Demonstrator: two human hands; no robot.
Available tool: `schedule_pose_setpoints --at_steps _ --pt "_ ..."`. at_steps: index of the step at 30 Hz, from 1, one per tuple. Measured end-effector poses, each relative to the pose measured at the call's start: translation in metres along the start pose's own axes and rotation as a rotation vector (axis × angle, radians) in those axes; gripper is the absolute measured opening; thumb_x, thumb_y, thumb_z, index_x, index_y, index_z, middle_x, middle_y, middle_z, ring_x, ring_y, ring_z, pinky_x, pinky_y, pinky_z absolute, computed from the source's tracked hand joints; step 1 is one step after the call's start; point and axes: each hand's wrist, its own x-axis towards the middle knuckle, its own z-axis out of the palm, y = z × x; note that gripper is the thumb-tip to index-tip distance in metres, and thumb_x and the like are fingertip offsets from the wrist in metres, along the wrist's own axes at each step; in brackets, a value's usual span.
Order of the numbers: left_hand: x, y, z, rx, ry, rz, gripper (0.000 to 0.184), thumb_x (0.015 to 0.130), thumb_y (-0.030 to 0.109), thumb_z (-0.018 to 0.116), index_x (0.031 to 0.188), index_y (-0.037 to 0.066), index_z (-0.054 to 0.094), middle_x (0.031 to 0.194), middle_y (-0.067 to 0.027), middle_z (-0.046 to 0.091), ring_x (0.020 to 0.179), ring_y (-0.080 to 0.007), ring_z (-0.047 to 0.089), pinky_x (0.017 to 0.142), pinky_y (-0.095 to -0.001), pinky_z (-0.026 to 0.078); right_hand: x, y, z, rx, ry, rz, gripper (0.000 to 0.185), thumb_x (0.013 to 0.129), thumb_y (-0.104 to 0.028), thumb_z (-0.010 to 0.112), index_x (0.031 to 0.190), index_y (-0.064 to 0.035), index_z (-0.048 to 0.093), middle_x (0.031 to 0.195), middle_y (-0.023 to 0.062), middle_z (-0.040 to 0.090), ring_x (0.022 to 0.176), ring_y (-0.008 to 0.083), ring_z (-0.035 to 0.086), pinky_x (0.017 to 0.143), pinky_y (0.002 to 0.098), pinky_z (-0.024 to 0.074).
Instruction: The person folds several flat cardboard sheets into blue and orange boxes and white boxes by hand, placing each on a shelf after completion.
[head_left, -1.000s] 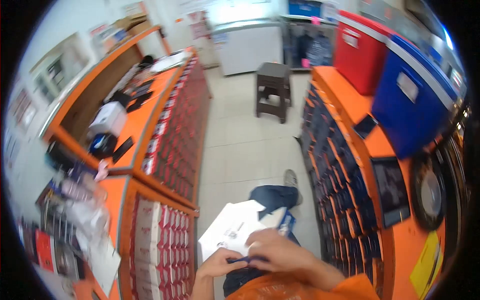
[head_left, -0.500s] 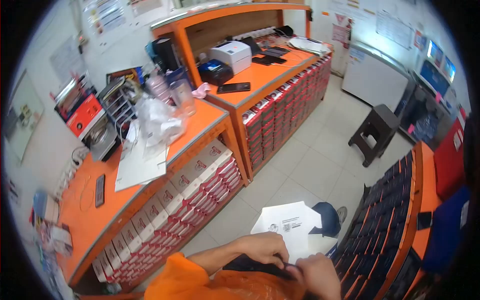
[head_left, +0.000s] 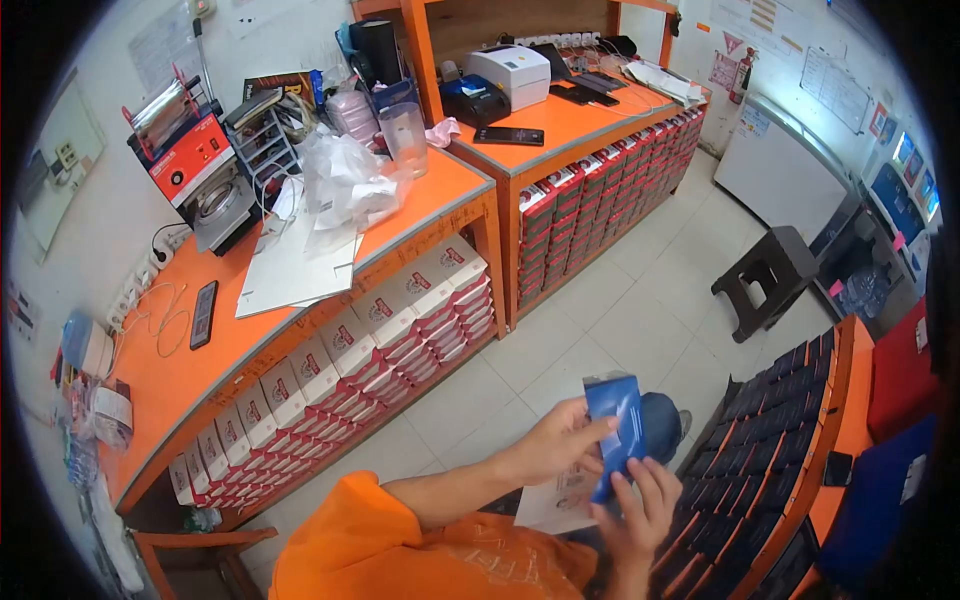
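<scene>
A glossy blue packet (head_left: 618, 420) is held up in front of the orange shirt, over the person's lap. My left hand (head_left: 562, 436) grips its left edge, with the thumb across its face. On the lower right side, my right hand (head_left: 640, 500) holds the packet with its fingers bent round it. Below the packet, a white printed sheet (head_left: 555, 505) is partly covered by both hands. What holds the sheet is hidden.
An orange counter (head_left: 165, 385) on the left bears papers, a plastic bag (head_left: 345, 180), a phone (head_left: 204, 315) and a sealing machine (head_left: 195, 165). White boxes (head_left: 345, 340) fill the shelf below. A dark stool (head_left: 768, 280) stands ahead. Dark boxes (head_left: 765, 420) line the right shelf.
The view has swung left. The blue packet is now raised between my hands, and the white sheet, earlier spread out in front, is lower and mostly covered.
</scene>
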Motion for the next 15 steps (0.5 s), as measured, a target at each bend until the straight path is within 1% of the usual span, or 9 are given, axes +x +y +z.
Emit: schedule_pose_setpoints --at_steps 2,4,6,8,9,12,13,14,15 --pt "0.000 0.002 -0.003 -0.049 -0.023 -0.017 0.032 0.099 0.021 0.053 0.122 -0.001 0.049 0.100 -0.0119 0.066 0.080 -0.0199 0.070 0.068 -0.0340 0.062 0.000 0.002 -0.007 0.002 0.046 -0.047 0.029 0.075 -0.019 0.075 0.102 -0.0077 0.070 0.109 0.0124 0.068 0.103 0.0355 0.062 0.087 0.0475 0.0459" --pt "0.002 0.003 -0.008 0.031 0.029 0.028 0.028 0.099 0.018 0.053 0.115 -0.004 0.049 0.096 -0.0143 0.066 0.078 -0.0221 0.070 0.065 -0.0343 0.062 0.005 -0.001 -0.015 0.435 0.351 0.231 0.023 0.078 -0.017 0.071 0.097 -0.0055 0.072 0.099 0.0102 0.071 0.098 0.0354 0.064 0.084 0.0450 0.0474" --pt "-0.005 0.001 0.008 0.108 0.055 0.069 0.028 0.099 0.018 0.054 0.112 -0.006 0.047 0.090 -0.0138 0.066 0.077 -0.0216 0.070 0.065 -0.0328 0.061 0.020 -0.005 -0.026 0.449 0.313 0.271 0.022 0.074 -0.015 0.075 0.094 -0.0042 0.073 0.093 0.0084 0.072 0.088 0.0332 0.064 0.081 0.0414 0.0480" --pt "-0.017 -0.012 0.027 0.300 0.160 0.097 0.028 0.097 0.019 0.058 0.099 -0.007 0.050 0.074 -0.0139 0.065 0.066 -0.0189 0.068 0.054 -0.0306 0.056 0.023 -0.014 -0.030 0.145 0.022 0.156 0.024 0.069 -0.010 0.080 0.091 -0.0036 0.073 0.092 0.0080 0.072 0.083 0.0305 0.061 0.079 0.0401 0.0476" --pt "-0.009 -0.041 0.017 0.551 0.158 0.362 0.031 0.094 0.021 0.062 0.086 -0.006 0.051 0.061 -0.0154 0.059 0.053 -0.0200 0.063 0.045 -0.0345 0.046 0.024 -0.018 -0.034 0.063 0.021 0.182 0.030 0.064 -0.007 0.083 0.092 -0.0053 0.073 0.097 0.0075 0.071 0.083 0.0286 0.058 0.078 0.0389 0.0472" --pt "-0.018 -0.043 0.031 0.643 0.166 0.341 0.032 0.093 0.022 0.063 0.078 -0.004 0.052 0.058 -0.0178 0.056 0.047 -0.0248 0.057 0.043 -0.0391 0.039 0.029 -0.021 -0.036 -0.012 0.059 0.262 0.028 0.065 -0.009 0.083 0.092 -0.0067 0.073 0.105 0.0081 0.069 0.089 0.0291 0.059 0.079 0.0389 0.0473" --pt "-0.021 -0.031 0.032 0.629 0.116 0.189 0.031 0.093 0.023 0.063 0.083 -0.005 0.054 0.062 -0.0176 0.058 0.047 -0.0278 0.055 0.044 -0.0404 0.039 0.029 -0.016 -0.037 -0.007 0.040 0.241 0.030 0.064 -0.010 0.085 0.091 -0.0065 0.072 0.114 0.0122 0.064 0.092 0.0299 0.058 0.083 0.0396 0.0474" --pt "-0.021 -0.031 0.032 0.629 0.100 0.193 0.031 0.093 0.023 0.063 0.083 -0.005 0.054 0.062 -0.0176 0.058 0.047 -0.0278 0.055 0.044 -0.0404 0.039 0.031 -0.013 -0.038 -0.021 0.048 0.245 0.030 0.064 -0.010 0.085 0.091 -0.0065 0.072 0.114 0.0122 0.064 0.092 0.0299 0.058 0.083 0.0396 0.0474" --pt "-0.022 -0.033 0.033 0.656 0.048 0.333 0.030 0.094 0.023 0.062 0.085 -0.005 0.054 0.065 -0.0182 0.060 0.046 -0.0279 0.055 0.043 -0.0408 0.038 0.033 -0.011 -0.040 0.178 -0.011 0.400 0.032 0.062 -0.010 0.086 0.089 -0.0052 0.068 0.115 0.0148 0.062 0.094 0.0310 0.059 0.084 0.0400 0.0474"
